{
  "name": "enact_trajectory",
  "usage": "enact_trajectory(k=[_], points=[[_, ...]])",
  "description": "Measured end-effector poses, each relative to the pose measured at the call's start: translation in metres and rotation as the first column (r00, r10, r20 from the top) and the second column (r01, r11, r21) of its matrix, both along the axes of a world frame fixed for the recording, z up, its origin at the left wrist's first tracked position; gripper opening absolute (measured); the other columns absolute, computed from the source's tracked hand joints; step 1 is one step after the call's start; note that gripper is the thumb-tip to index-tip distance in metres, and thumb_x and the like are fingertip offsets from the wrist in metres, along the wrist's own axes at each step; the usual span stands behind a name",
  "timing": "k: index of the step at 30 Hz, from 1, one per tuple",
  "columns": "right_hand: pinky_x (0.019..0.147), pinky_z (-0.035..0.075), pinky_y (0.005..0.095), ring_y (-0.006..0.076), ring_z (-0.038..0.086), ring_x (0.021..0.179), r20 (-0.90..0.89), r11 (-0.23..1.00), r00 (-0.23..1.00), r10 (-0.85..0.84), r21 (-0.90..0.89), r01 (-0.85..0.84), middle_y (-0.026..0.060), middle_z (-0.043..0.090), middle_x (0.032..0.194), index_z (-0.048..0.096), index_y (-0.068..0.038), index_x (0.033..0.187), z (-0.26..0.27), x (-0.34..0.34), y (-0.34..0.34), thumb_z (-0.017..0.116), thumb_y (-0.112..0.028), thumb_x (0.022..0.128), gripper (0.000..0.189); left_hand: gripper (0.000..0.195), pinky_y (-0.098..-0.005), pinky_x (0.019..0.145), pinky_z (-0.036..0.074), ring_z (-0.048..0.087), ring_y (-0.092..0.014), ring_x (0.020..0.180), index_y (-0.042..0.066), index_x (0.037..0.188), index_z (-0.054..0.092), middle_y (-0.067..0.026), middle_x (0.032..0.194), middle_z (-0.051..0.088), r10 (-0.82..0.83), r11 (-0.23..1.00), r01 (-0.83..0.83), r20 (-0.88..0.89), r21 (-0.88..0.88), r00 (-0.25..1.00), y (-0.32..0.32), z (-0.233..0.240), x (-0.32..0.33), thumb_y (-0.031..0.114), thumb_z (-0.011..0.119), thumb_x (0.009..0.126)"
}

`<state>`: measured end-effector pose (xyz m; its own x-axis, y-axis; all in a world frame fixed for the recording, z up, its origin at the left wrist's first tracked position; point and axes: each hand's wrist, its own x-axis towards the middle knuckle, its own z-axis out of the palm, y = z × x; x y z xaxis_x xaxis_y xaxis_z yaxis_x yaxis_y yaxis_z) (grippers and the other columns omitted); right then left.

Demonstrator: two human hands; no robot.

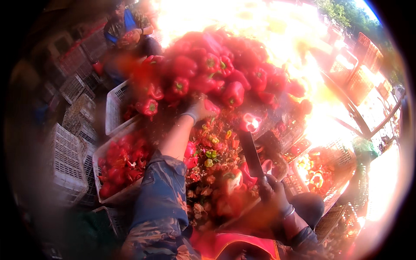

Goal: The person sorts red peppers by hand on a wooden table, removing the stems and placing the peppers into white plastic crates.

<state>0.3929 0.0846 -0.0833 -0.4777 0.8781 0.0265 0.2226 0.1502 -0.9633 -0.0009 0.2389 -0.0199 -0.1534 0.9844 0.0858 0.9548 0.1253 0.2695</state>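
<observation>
My gloved left hand (200,110) reaches to the near edge of a big heap of red bell peppers (211,70), its fingers around one red pepper (212,107). My gloved right hand (276,191) is closed on the dark handle of a broad-bladed knife (251,154), whose blade points away from me. A cut piece of red pepper (250,123) lies at the blade's tip. Between my hands are scattered cores, seeds and small yellow-green pieces (210,154). Cut red peppers (232,180) lie nearer to me, left of the knife handle.
A white crate (97,162) of red peppers stands at left, another white crate (110,113) behind it. A crate of cut peppers (338,191) is at right. Stacked crates (70,159) stand far left. Another person (130,35) sits at the upper left. Glare hides the upper right.
</observation>
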Motion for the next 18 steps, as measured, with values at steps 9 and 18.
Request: enact_trajectory(k=[9,18], points=[[0.056,0.04,0.0285,0.0113,0.049,0.065,-0.096,0.989,0.995,0.012,-0.148,-0.026,0.0035,0.053,0.077,0.059,-0.002,0.104,0.012,0.011,-0.008,0.053,-0.017,0.098,0.017,0.097,-0.0408,0.106,0.041,0.05,-0.035,0.128,0.005,0.141,0.045,-0.0239,0.138,0.052,-0.032,0.996,0.062,0.385,-0.066,0.922,-0.019,-0.024,0.039,0.053,0.082,0.065],[0.061,0.044,0.0299,0.0123,0.054,0.071,-0.088,0.978,0.995,-0.05,-0.207,0.031,0.0053,0.058,0.08,0.059,-0.001,0.1,0.033,0.01,-0.014,0.053,-0.018,0.098,0.018,0.065,-0.0445,0.1,0.047,0.061,-0.035,0.117,0.007,0.121,0.066,-0.0231,0.126,0.061,0.209,0.913,-0.182,0.036,-0.364,0.977,-0.024,0.003,0.063,0.054,0.065,0.076]])
